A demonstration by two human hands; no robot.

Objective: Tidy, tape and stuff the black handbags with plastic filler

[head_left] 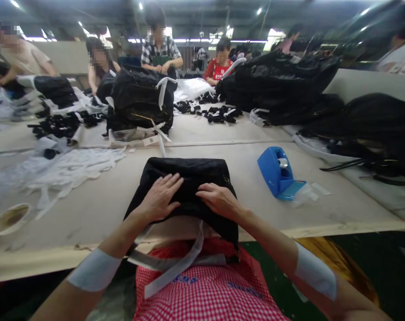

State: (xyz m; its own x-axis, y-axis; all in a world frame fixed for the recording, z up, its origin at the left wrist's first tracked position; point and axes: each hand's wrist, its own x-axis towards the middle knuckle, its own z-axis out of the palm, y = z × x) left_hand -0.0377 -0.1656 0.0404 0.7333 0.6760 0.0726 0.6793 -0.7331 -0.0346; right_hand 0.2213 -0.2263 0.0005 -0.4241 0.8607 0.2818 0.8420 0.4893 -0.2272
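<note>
A black bag (195,167) lies at the near edge of the table, right in front of me. My left hand (161,196) rests flat on its left part with the fingers spread. On the right part, my right hand (217,199) touches the fabric, its fingers bent and close together; whether it pinches the cloth is too small to tell. White wrapped strips (175,276) hang from the bag's near side over a red checked apron (205,294).
A blue tape dispenser (277,174) stands to the right, a tape roll (10,219) at the far left. White strips (78,167) lie left. Behind are a stacked black bag (140,102), small black pieces (222,114) and more bags (276,84). Several people are across the table.
</note>
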